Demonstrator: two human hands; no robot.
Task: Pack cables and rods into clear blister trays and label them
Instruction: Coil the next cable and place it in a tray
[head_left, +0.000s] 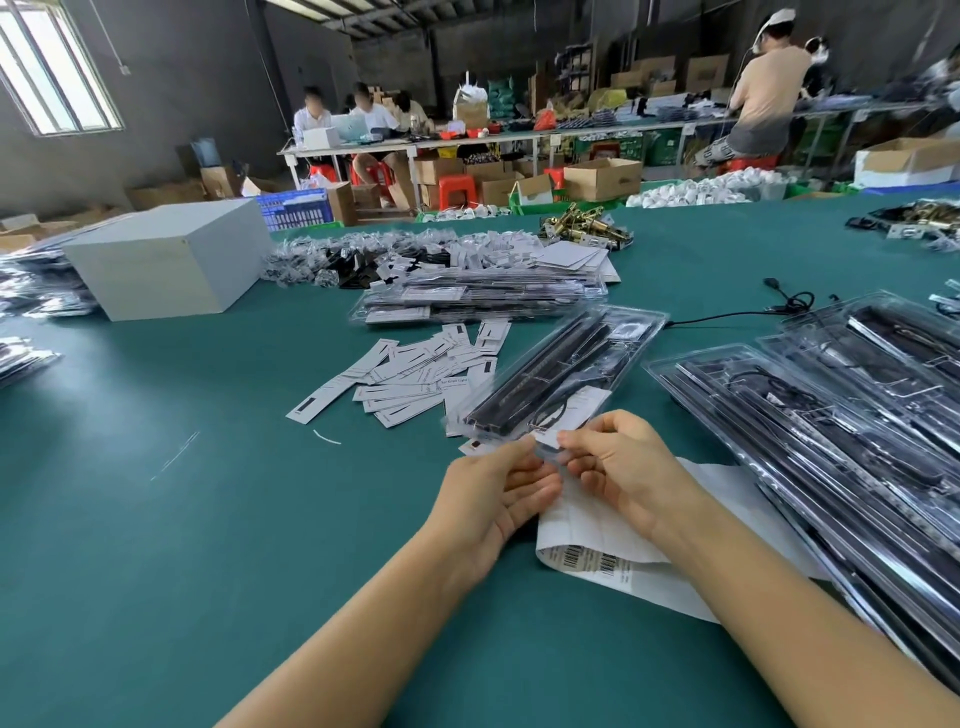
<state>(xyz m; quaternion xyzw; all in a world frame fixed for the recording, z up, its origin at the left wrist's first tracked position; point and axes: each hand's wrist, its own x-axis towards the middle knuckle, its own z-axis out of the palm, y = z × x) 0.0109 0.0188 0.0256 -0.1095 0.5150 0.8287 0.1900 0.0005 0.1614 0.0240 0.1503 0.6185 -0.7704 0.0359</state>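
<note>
my left hand (498, 483) and right hand (618, 462) each keep a narrow grip, pinching the near end of a clear blister tray (558, 371) with black rods inside. it lies on the green table (208, 519), above a barcode label sheet (613, 540).

a packing workshop: long green worktable (156, 519) heaped with filled blister trays (831, 441) and paper labels (410, 374), cardboard cartons (602, 179), red stools (457, 189), workers at benches (363, 143).

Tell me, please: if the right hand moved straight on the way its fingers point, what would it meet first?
Probably the left hand: the right hand points leftward at it, fingertips almost touching.
</note>
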